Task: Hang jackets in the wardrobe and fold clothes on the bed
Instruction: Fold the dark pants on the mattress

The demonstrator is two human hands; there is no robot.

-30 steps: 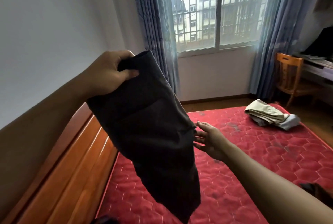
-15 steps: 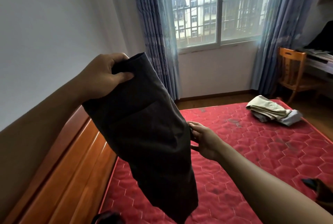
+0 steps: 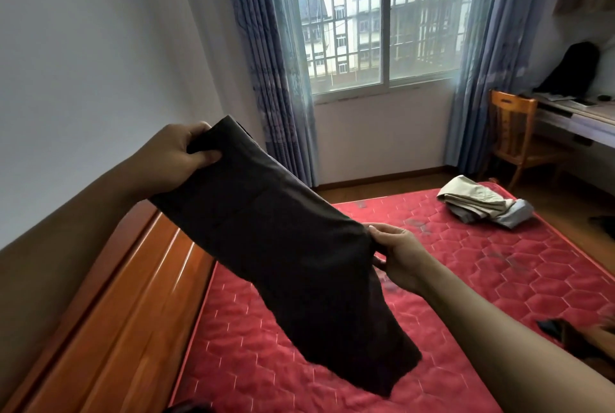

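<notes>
I hold a dark brown-black garment [image 3: 286,256] up in the air over the red quilted mattress [image 3: 499,279]. My left hand [image 3: 176,159] grips its top end, thumb and fingers pinched on the cloth. My right hand [image 3: 399,256] grips the garment's right edge about halfway down. The cloth slants from upper left to lower right, its loose lower end hanging just above the mattress. A folded pile of beige and light blue clothes [image 3: 482,201] lies at the far right corner of the bed.
A wooden headboard [image 3: 109,329] runs along the left wall. Blue curtains [image 3: 266,63] frame a barred window. A wooden chair [image 3: 514,133] and a desk [image 3: 579,116] with a dark bag stand at the right. Dark items [image 3: 562,332] lie at the bed's right edge.
My right hand went from open beside the garment to closed on its right edge. My left hand dropped lower, and the cloth now lies at a flatter slant.
</notes>
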